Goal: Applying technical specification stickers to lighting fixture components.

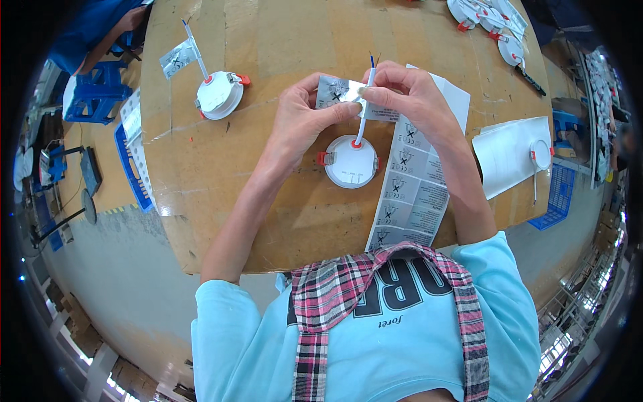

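Note:
A round white downlight (351,163) with red-tipped spring clips lies on the table in front of me. Its white cable (363,127) runs up between my hands and ends in bare blue and brown wires. A silver printed label (333,91) is at the cable, one half on each side of it. My left hand (303,115) pinches the label's left part, thumb near the cable. My right hand (406,94) is closed on the label at the cable, thumb against it. Under my right forearm lies a strip of silver labels (410,181) on white backing.
Another downlight (220,95) with a label (178,58) on its cable lies at left. More downlights (463,12) and a black pen (530,80) are at the far right. White sheets (502,151) hold one downlight (540,155). A person's arm (117,33) shows at far left.

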A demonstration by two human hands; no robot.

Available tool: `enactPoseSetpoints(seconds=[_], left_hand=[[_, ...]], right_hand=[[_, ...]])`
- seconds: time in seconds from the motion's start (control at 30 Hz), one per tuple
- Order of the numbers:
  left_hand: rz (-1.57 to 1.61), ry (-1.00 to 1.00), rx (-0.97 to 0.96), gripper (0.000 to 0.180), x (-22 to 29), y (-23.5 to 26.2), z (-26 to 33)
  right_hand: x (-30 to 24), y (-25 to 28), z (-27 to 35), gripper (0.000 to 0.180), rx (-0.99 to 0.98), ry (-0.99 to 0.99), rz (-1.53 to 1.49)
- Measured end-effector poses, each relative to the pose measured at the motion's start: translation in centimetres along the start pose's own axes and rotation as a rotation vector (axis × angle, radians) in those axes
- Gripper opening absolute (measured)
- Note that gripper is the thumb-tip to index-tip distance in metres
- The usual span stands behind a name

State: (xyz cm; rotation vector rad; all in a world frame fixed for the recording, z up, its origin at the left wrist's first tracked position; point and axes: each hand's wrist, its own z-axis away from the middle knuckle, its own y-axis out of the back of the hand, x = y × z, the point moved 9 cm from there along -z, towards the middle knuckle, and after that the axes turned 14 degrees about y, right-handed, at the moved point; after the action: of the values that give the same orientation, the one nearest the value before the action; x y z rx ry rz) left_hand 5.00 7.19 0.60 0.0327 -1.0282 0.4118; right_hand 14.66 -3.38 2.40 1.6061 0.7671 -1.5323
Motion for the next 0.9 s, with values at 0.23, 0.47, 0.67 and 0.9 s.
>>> enactPoseSetpoints(seconds=[0.23, 0.47, 0.67, 0.9], left_hand=[[-0.020, -0.028, 0.023, 0.056, 0.6, 0.3, 0.7], [0.019, -0.199, 0.361, 0.064, 1.2, 3.7, 3.5], [-0.408, -0.332, 0.418, 0.046, 1.0, -0.1, 7.5], [-0.679, -0.429, 0.420, 0.031, -0.6, -2.8, 6.6]], right_hand=[[0.3, -0.2, -0.1, 0.021, 0.034, 0.104, -0.020], [-0.2, -0.5, 0.0, 0.019, 0.029, 0.073, 0.000], [-0.8, -0.2, 0.2, 0.019, 0.075, 0.061, 0.011], [-0.7, 0.4, 0.2, 0.022, 0.072, 0.084, 0.026]])
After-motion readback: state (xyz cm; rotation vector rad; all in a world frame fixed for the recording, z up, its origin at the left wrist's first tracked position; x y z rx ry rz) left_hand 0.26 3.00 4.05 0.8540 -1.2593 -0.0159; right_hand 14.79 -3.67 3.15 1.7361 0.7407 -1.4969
